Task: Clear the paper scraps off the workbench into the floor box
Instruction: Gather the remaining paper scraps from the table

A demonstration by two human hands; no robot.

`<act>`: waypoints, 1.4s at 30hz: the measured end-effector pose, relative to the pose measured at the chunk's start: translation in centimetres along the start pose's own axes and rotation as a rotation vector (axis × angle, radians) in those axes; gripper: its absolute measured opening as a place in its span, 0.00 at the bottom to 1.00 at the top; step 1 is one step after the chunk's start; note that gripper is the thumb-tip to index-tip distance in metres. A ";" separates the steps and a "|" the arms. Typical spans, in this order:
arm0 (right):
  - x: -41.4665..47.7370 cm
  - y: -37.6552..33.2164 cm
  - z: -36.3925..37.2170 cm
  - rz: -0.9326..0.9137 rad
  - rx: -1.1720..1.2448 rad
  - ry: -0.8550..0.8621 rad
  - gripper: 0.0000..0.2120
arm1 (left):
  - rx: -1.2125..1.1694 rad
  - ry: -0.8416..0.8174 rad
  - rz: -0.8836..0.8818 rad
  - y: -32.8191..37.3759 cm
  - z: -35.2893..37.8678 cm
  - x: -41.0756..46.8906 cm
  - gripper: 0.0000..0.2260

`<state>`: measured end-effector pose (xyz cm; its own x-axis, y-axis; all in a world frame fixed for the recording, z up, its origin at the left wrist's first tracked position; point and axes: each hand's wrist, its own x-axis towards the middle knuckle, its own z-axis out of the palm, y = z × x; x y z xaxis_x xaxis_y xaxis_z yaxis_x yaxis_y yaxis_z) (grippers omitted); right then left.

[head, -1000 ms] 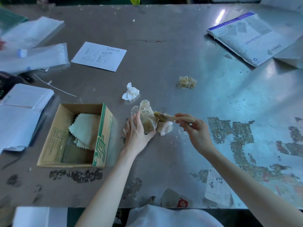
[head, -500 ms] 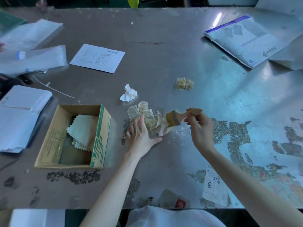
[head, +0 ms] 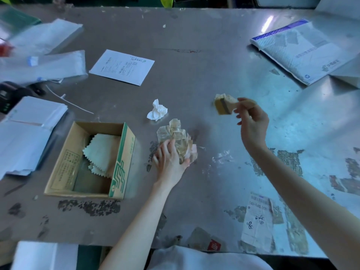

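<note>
I see the brownish scrap wad (head: 176, 137) lying mid-counter (head: 194, 55), my left hand (head: 169, 162) gripping it with curled fingers. 1 white crumpled scrap (head: 156, 113) sits just beyond it. My right hand (head: 252, 123) pinches a brush (head: 224, 109) beside 1 tan scrap (head: 224, 96). An open cardboard box (head: 120, 162) stands left of the wad.

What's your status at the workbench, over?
Left hand grips crumpled tan wad. Right hand holds brush at small scrap. White tissue lies loose. Cardboard box beside left hand.
</note>
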<state>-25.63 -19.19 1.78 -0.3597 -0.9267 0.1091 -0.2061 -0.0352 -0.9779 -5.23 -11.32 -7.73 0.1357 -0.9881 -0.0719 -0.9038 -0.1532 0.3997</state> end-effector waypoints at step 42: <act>-1.5 1.4 2.7 -0.037 -0.021 -0.531 0.06 | -0.066 0.042 -0.016 -0.4 0.2 -0.2 0.34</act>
<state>-22.93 -18.82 -0.20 0.1577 -0.9870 0.0324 -0.2300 -0.0686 -0.9708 -4.98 -11.04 -8.01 0.1680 -0.9849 -0.0411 -0.8728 -0.1680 0.4583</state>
